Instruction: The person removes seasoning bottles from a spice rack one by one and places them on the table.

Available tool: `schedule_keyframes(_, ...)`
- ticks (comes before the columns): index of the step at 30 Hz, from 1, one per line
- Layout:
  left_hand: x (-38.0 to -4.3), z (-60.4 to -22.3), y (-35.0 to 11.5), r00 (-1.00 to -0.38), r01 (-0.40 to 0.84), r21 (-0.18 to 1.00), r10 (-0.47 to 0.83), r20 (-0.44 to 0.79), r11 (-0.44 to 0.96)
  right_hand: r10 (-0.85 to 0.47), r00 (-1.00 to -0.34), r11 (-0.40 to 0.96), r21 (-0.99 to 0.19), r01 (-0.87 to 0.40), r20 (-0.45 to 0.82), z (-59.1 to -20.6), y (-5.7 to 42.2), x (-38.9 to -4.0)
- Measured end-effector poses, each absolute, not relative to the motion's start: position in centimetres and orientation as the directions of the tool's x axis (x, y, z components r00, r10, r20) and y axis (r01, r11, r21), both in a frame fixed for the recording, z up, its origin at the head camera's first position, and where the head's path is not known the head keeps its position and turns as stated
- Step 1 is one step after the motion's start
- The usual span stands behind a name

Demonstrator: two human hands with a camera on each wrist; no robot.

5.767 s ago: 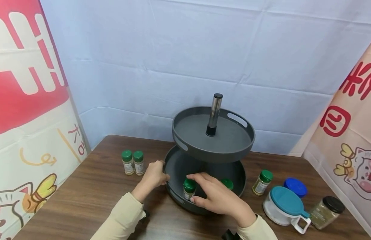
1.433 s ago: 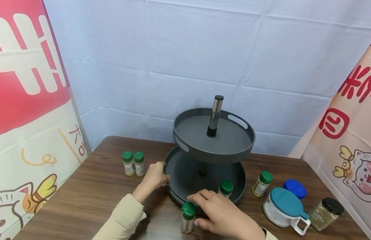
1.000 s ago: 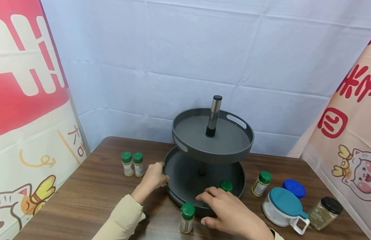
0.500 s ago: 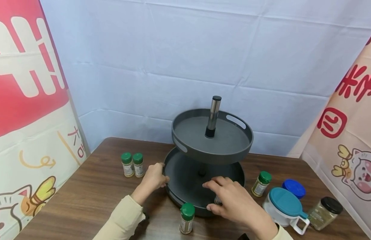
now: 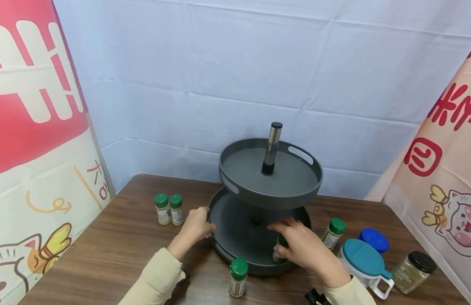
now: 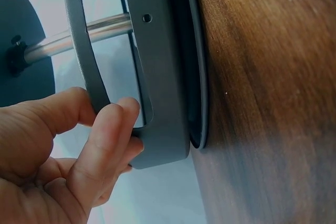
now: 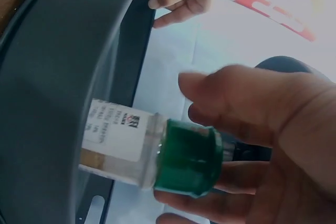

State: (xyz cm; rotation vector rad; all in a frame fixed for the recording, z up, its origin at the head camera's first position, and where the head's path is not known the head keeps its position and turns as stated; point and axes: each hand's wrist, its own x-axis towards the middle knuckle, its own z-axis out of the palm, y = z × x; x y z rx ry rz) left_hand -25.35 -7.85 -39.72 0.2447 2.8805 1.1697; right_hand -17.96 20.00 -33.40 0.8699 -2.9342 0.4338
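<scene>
A grey two-tier round tray stand [image 5: 271, 190] with a steel post stands on the table. My left hand [image 5: 196, 224] grips the left rim of its lower tray [image 5: 229, 216], fingers curled round the handle edge in the left wrist view. Inside the lower tray, at the front right, is a spice jar [image 7: 131, 142] with a green lid [image 7: 189, 157]. My right hand [image 5: 302, 243] surrounds that lid with spread fingers; in the right wrist view the thumb is apart from it. Another green-lidded spice jar [image 5: 237, 277] stands on the table before the tray.
Two green-lidded jars [image 5: 169, 209] stand at the left. To the right are another green-lidded jar [image 5: 333, 233], a blue lid [image 5: 374, 240], a white-handled container with a teal lid [image 5: 365, 258] and a black-lidded jar [image 5: 414, 271]. Cloth hangs behind the wooden table [image 5: 117, 237].
One spice jar has come out of the lower tray onto the table in front, and my right hand has let it go. That hand moved right to the other jar; my left hand stayed put.
</scene>
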Motion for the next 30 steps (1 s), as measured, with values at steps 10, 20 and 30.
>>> schedule_keyframes(10,-25.32,-39.66,-7.85,-0.987,0.143,0.695,0.154,0.047,0.704,-0.572,-0.813,0.766,-0.283,-0.577,0.11,-33.79,20.44,-18.54)
schedule_keyframes(20,-25.35,-39.7,-7.83,-0.987,0.139,0.702,0.156,0.041,0.699,-0.553,-0.827,0.777,-0.297,-0.555,0.097,-34.11,20.74,-18.6)
schedule_keyframes(30,-25.36,-39.69,-7.92,-0.987,0.141,0.695,0.153,0.044,0.705,-0.532,-0.842,0.793,-0.296,-0.533,0.092,-34.02,20.9,-18.49)
